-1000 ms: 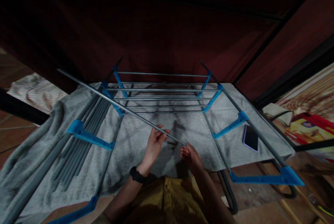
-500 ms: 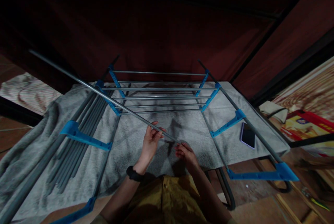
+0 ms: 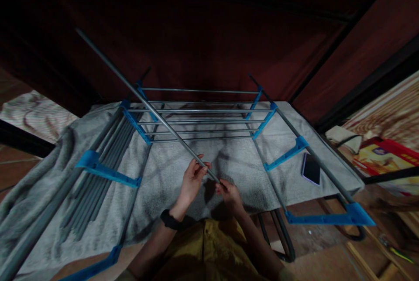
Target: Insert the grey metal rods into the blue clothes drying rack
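A long grey metal tube (image 3: pixel 166 125) slants from my hands up to the far left, its upper end raised over the rack. My left hand (image 3: pixel 193 178) pinches it a little above its lower end. Right at that lower end, my right hand (image 3: pixel 231 196) is closed on the tube with bent fingers. Around my hands stands a partly built rack of grey side poles (image 3: pixel 322 169) with blue plastic brackets (image 3: pixel 286 154). Several thin crossbars (image 3: pixel 203 111) join the brackets at the back. More loose grey tubes (image 3: pixel 98 185) lie in a bundle on the left.
A grey blanket (image 3: pixel 183 172) covers the surface under the rack. On its right lies a phone (image 3: pixel 310 169). Further right are a red and yellow package (image 3: pixel 386 159) and wooden pieces (image 3: pixel 363 257) on the floor. A dark red panel (image 3: pixel 203 45) rises behind.
The tube has swung to a steeper slant, its far end moving up and to the right. Both hands keep their grip and have shifted only slightly.
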Demonstrator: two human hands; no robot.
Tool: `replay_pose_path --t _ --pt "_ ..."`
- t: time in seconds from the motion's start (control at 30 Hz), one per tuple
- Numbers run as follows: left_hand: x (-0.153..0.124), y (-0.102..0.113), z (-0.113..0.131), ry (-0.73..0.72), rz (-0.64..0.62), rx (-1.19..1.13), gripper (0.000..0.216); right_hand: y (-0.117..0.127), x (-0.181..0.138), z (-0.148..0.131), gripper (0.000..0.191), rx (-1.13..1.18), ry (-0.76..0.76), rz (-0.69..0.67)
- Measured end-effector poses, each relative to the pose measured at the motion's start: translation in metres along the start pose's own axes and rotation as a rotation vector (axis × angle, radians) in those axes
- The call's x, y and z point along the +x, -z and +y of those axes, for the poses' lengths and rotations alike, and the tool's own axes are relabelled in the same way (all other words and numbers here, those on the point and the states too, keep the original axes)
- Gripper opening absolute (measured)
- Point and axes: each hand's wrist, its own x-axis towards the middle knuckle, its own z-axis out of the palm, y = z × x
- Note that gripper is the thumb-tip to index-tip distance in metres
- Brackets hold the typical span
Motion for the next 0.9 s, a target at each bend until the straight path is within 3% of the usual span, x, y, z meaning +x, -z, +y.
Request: replay_pose_path --t 0.13,0.37,0.63,0.9 --pt "-0.007 -0.005 -0.011 0.047 -0.035 0.008 0.056 -0.005 -0.001 -0.006 0.077 0.004 0.028 -0.047" --pt "-0.013 -0.007 -0.023 0.098 -0.084 0.042 0.054 -0.006 -0.001 -0.004 0.054 -0.029 0.117 -0.154" --pt "-0.01 -0.004 -0.025 0.067 -0.065 0.055 0.049 -0.008 -0.003 -0.006 0.032 -0.121 0.231 -0.016" --pt "-0.012 0.0 -0.035 0.075 -0.055 0.083 0.054 -0.013 -0.002 -0.01 0.02 -0.157 0.269 -0.044"
